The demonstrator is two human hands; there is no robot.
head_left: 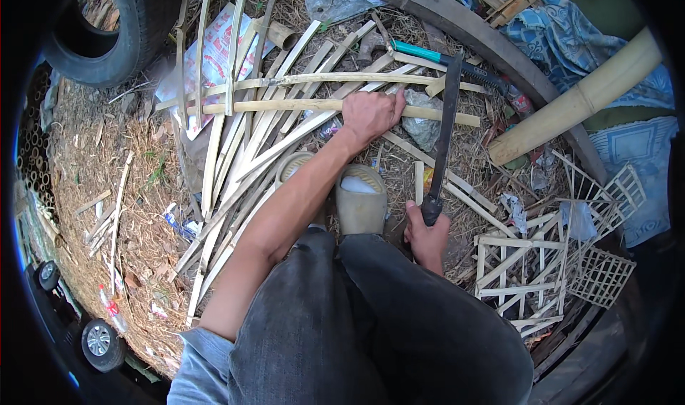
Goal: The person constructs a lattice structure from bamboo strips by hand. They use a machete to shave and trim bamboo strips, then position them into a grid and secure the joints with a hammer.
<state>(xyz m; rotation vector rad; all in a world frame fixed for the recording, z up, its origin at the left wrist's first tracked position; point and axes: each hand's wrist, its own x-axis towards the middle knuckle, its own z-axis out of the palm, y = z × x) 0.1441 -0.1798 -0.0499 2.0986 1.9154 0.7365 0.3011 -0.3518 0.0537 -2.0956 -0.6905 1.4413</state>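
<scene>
My left hand (371, 116) is closed around a long pale bamboo strip (285, 106) that lies crosswise over other strips. In my right hand (427, 235) is the dark handle of a machete (447, 120). Its long blackened blade points away from me, crossing over the held strip's right part; I cannot tell whether they touch. A second bamboo strip (342, 78) runs just beyond the held one. Beside my left fist sits a grey stone (422, 127). A saw with a teal handle (417, 50) lies farther off.
Many split bamboo strips (246, 159) spread left of my shoes (361, 198). A thick bamboo pole (578, 98) leans at the right, near a curved rim (499, 31). Bamboo lattice frames (521, 289) lie at lower right. Tyres (132, 34) stand at upper left.
</scene>
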